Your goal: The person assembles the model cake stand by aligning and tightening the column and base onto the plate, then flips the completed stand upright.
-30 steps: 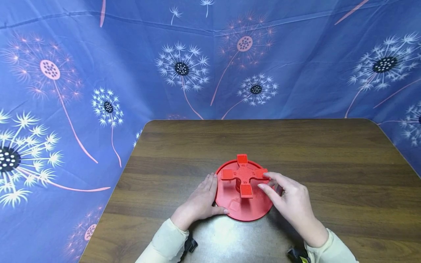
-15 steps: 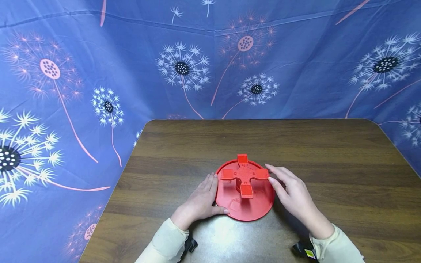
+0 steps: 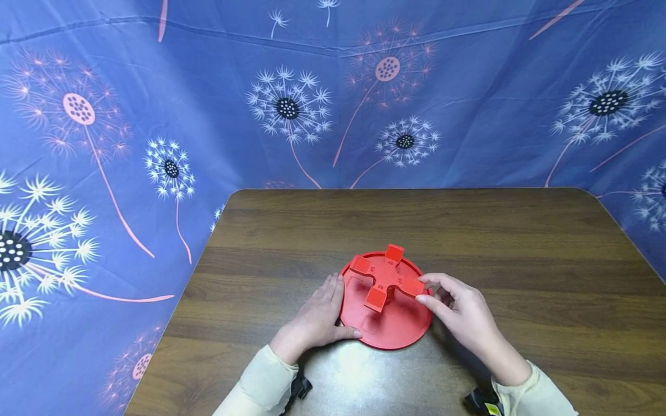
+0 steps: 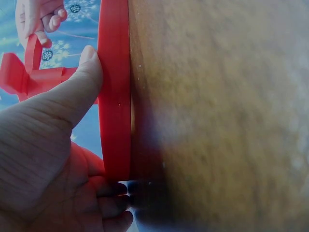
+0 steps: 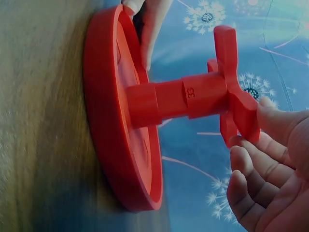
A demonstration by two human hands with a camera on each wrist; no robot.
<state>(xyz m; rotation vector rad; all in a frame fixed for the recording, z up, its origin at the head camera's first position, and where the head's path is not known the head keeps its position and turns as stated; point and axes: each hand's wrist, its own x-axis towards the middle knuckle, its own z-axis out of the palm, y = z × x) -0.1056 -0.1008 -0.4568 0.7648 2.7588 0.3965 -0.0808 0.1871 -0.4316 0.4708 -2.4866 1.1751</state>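
Note:
A red round base [image 3: 392, 334] with a raised rim lies flat on the table. From its middle rises a red post [image 5: 169, 99] marked 33, topped by a red cross-shaped piece [image 3: 384, 274] with flat square pads at its arm ends. My left hand [image 3: 314, 318] rests against the base's left side, fingers straight along the rim and thumb on the front edge. On the right, my right hand [image 3: 463, 312] pinches one arm of the cross between thumb and fingers, as the right wrist view also shows. The post is mostly hidden under the cross in the head view.
The brown wooden table [image 3: 546, 277] extends around the base on every side. Behind and beside it hangs a blue cloth [image 3: 208, 86] printed with dandelions. Black wrist straps [image 3: 302, 386] sit below both hands.
The cross has turned a little clockwise, seen from above. My right hand first shifted outward along the cross's right arm, then moved slightly toward me with it. My left hand stays still.

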